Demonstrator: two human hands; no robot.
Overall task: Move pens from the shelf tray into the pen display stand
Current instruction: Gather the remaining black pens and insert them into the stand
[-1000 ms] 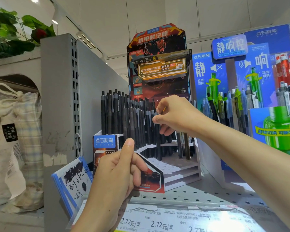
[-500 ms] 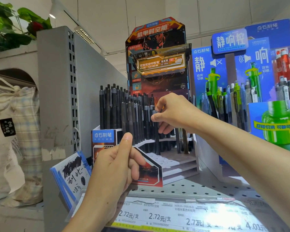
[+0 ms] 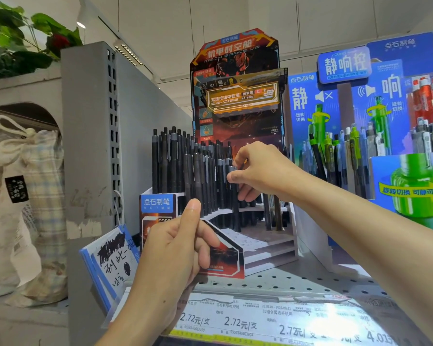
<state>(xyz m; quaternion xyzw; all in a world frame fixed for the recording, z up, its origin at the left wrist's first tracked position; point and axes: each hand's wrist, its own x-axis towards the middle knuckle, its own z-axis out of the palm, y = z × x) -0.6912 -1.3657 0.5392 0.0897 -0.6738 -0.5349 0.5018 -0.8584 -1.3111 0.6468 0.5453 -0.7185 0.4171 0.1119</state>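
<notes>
A cream checked drawstring cloth bag point(image 3: 28, 196) sits far left, beside a grey perforated shelf upright point(image 3: 93, 136). The left hand point(image 3: 175, 248) grips the front panel of the red-and-black stepped cardboard pen display stand point(image 3: 268, 245), thumb raised, fingers curled around its edge. Black pens point(image 3: 185, 166) stand upright in the stand's rear tiers. The right hand point(image 3: 258, 171) pinches the top of one black pen point(image 3: 234, 196) standing among them. A blue cardboard display of green pens point(image 3: 335, 151) stands to the right.

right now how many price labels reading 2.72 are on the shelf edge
2: one just right of the left hand's wrist, the other immediately right of it. Glare may hide more further right.
</notes>
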